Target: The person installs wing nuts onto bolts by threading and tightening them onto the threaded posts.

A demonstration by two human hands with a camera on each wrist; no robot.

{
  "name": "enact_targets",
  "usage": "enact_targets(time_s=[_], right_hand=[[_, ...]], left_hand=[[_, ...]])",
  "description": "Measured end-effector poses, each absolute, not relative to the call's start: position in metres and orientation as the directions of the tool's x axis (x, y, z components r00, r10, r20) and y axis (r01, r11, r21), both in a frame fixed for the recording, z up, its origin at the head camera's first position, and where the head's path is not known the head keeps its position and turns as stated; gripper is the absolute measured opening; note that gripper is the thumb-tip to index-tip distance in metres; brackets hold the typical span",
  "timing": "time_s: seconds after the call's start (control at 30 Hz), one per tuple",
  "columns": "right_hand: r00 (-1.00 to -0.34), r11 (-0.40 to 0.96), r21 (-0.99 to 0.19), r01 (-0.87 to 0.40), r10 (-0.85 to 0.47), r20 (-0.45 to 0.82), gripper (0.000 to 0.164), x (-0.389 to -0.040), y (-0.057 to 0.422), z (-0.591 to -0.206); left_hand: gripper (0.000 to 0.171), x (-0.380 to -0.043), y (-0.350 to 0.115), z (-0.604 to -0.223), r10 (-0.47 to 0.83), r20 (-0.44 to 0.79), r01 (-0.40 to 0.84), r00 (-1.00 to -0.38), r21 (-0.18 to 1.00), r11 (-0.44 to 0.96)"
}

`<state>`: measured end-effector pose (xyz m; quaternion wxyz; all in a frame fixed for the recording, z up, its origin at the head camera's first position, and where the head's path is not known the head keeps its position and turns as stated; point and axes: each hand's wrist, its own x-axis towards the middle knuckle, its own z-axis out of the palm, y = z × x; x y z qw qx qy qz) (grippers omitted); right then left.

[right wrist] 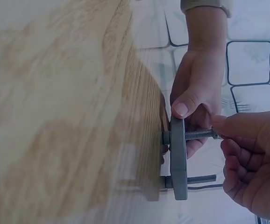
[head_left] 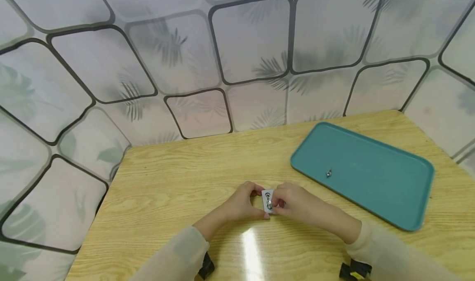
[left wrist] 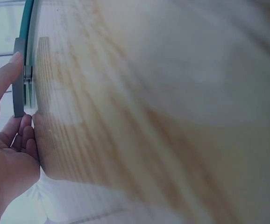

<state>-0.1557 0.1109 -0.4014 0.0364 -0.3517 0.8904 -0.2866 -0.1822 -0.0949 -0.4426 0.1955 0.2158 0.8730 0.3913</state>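
Note:
My left hand (head_left: 239,204) grips a small grey plate (right wrist: 178,161) by its opposite ends, the thumb on one edge and fingers on the other. Two threaded bolts run through the plate; their heads face the table in the right wrist view. With thumb and forefinger, my right hand (head_left: 298,202) pinches a small shiny metal nut (right wrist: 216,135) at the free end of the bolt (right wrist: 199,134) nearer the left thumb. The other bolt (right wrist: 202,179) has a bare end. The right fingers partly hide the nut.
A teal tray (head_left: 371,169) lies at the right of the wooden table (head_left: 167,182). One small metal piece (head_left: 328,173) sits near the tray's left edge. Behind the table hangs a patterned curtain-like wall (head_left: 256,42).

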Motion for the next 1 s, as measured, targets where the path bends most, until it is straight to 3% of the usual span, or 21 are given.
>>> enact_targets(time_s=[0.1,0.23,0.37,0.63,1.0], right_hand=[[-0.782,0.557,-0.633,-0.538,-0.610,0.128,0.011,-0.155,0.112,-0.405],[-0.876,0.533,-0.772,-0.346,-0.478,0.062,0.015,-0.153,0.115,-0.411],[-0.936,0.517,-0.826,-0.223,-0.350,0.034,0.024,-0.151,0.115,-0.418],[-0.953,0.467,-0.866,-0.180,-0.300,0.036,0.048,-0.150,0.104,-0.424],[-0.938,0.332,-0.935,-0.126,-0.347,0.003,0.026,-0.150,0.111,-0.430]], left_hand=[[0.061,-0.182,-0.095,-0.443,0.534,-0.167,0.227,-0.829,0.772,0.594],[0.062,-0.182,-0.094,-0.443,0.536,-0.166,0.232,-0.828,0.769,0.596],[0.065,-0.182,-0.094,-0.442,0.528,-0.170,0.231,-0.832,0.759,0.609],[0.065,-0.181,-0.095,-0.440,0.526,-0.176,0.220,-0.832,0.765,0.605],[0.066,-0.181,-0.093,-0.440,0.510,-0.190,0.203,-0.839,0.761,0.617]])
